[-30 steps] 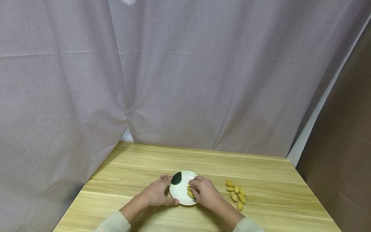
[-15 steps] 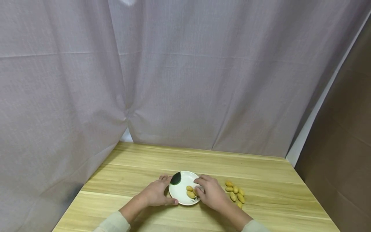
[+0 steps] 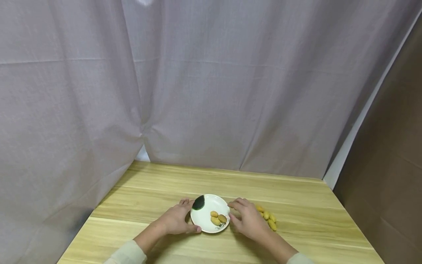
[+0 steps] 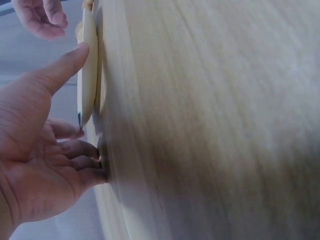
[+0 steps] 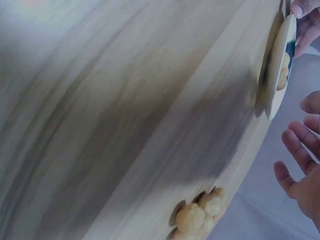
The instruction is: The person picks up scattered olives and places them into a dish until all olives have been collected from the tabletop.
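Note:
A small white plate (image 3: 203, 220) with a dark green patch at its upper left lies on the wooden table. Three yellow-brown, oval, nut-like pieces (image 3: 215, 221) rest together toward its lower right. My left hand (image 3: 176, 220) holds the plate's left side, thumb at the near rim and fingers at the far rim; in the left wrist view the thumb (image 4: 75, 57) touches the rim. My right hand (image 3: 248, 220) is by the plate's right edge, fingers loosely bent and nothing between them. In the right wrist view that hand (image 5: 305, 160) is apart from the plate.
More of the same oval pieces (image 3: 266, 215) lie in a loose group on the table, right of the plate and partly behind the right hand. Grey cloth (image 3: 211, 110) hangs behind the wooden table (image 3: 296, 194), and brown cloth (image 3: 379, 165) stands at the right.
The right hand has let go of a third piece, which now lies beside the other two on the plate. It has moved right, past the rim. The left hand has stayed at the plate.

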Tool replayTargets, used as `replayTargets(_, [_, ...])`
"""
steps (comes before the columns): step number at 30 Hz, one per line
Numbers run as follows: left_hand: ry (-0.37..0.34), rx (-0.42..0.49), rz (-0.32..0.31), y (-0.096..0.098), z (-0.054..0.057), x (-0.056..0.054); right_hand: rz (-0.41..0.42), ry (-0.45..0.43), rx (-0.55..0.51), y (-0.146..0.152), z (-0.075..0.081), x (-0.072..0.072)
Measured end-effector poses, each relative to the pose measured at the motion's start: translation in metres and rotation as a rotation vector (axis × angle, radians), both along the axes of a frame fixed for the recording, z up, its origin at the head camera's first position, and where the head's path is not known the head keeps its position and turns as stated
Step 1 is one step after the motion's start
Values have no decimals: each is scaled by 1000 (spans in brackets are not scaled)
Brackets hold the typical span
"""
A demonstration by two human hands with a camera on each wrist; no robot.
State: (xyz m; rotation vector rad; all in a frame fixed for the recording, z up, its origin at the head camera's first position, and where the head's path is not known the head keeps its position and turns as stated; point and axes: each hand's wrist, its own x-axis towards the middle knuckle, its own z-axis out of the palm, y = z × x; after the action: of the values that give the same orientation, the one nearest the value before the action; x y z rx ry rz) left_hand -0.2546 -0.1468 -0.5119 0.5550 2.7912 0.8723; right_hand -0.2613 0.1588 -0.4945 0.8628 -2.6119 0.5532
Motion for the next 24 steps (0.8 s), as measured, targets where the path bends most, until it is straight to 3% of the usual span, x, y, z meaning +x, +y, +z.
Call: replayTargets(24, [-2,11,-12,0,6,2,-47,38,59,38,2,-5])
